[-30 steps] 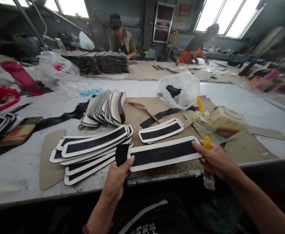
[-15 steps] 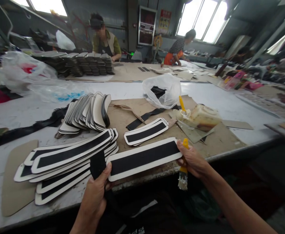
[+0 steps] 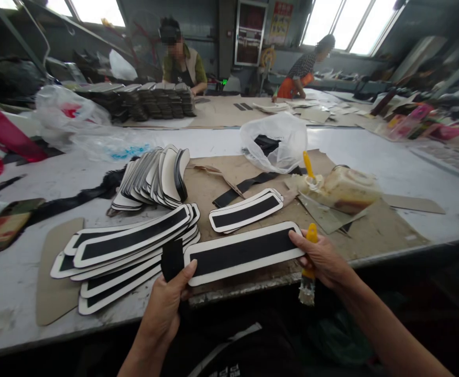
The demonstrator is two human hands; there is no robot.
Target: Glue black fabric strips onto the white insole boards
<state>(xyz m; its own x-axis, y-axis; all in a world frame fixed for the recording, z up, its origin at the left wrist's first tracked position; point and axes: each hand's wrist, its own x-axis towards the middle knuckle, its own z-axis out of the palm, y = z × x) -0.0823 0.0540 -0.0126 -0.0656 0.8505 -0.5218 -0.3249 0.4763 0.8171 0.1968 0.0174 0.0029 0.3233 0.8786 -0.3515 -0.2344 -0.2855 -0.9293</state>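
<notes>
A long white-edged piece with a black strip (image 3: 245, 252) is held level above the table's front edge. My left hand (image 3: 170, 298) pinches its left end, thumb on top, and a black band (image 3: 172, 259) hangs over beside that thumb. At the other end my right hand (image 3: 324, 256) grips the piece, with a yellow-handled brush (image 3: 311, 234) also in its fingers, bristles down and coated white. To the left lies a stack of similar pieces (image 3: 135, 238); two or so shorter ones (image 3: 247, 210) rest just behind the held piece.
Behind stand a fanned pile of curved pieces (image 3: 154, 178), a plastic bag with black material (image 3: 274, 141) and a glue container (image 3: 347, 188) with another yellow brush (image 3: 308, 165). Plastic bags (image 3: 72, 115) lie at left. Two people work across the table.
The view has shifted left, so the scene sits further right. Both hands keep their hold on the piece, and the brush remains in my right hand.
</notes>
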